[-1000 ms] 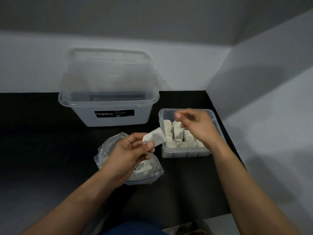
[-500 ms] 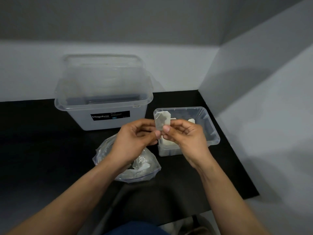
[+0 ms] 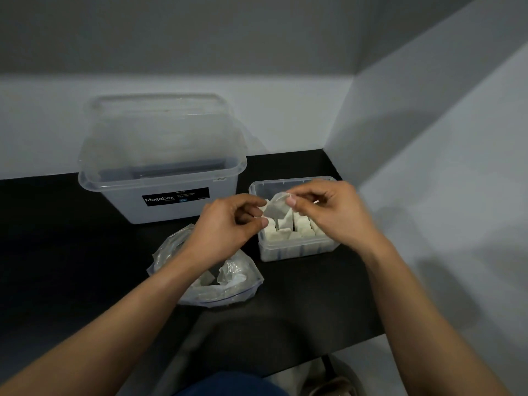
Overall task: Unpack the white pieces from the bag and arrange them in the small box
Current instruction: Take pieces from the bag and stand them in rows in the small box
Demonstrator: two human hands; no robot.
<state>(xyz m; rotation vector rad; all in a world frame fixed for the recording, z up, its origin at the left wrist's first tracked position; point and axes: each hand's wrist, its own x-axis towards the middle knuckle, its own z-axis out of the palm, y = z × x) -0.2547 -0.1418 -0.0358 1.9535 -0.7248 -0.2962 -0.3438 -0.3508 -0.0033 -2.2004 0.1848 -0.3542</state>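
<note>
Right grip [image 3: 328, 212] pinches white piece [image 3: 276, 210] over small box [image 3: 297, 248]; left grip [image 3: 228, 227] curled beside it, contact unclear. Bag [image 3: 237, 284] on bench [image 3: 71, 252].

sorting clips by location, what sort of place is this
Probably a plain storage or work nook: a black counter set into a corner of bare grey walls, carrying a large clear Megabox tub, a small box of white pieces and a plastic bag.
</note>
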